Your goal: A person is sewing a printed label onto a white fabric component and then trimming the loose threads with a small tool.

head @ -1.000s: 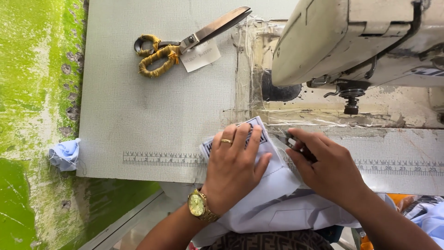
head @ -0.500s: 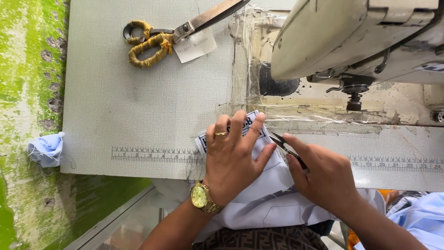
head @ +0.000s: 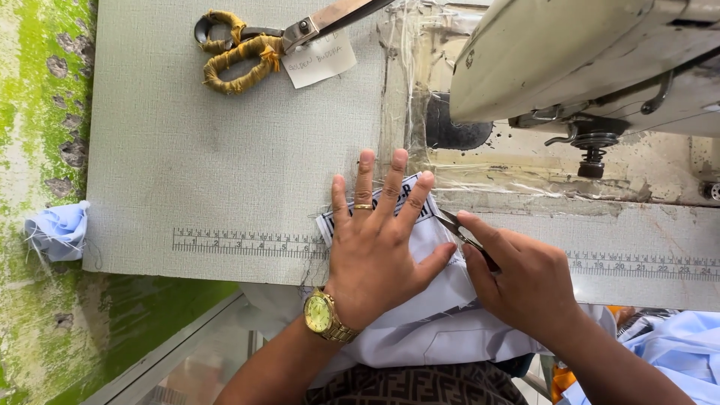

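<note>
Seen from above, two hands work at a pale grey desk (head: 225,165) beside one cream sewing machine (head: 570,60). One left hand (head: 379,251), fingers spread and flat, presses down on a folded piece of white cloth (head: 427,330) at the desk's near edge; it wears one gold ring and one gold wristwatch (head: 320,315). At the cloth's far end, under the fingertips, lies one white rectangular label (head: 409,196) with dark lettering, partly hidden. One right hand (head: 525,277) just beside it closes its grip around one small pair of thread snips (head: 461,234), the metal tips pointing at the edge of the cloth near the left thumb. At the far side of the desk lies one large pair of scissors (head: 292,34), its handles wound in yellow cord, with one small white paper tag (head: 321,60) bearing handwriting just beside the handles. Two printed ruler strips run along the desk's near edge, one (head: 247,241) left of the hands and one (head: 645,264) to the right. One scrap of light blue cloth (head: 58,229) sits off the desk's left edge against a green surface (head: 37,112), and more light blue cloth (head: 675,352) shows at the lower right.
</note>
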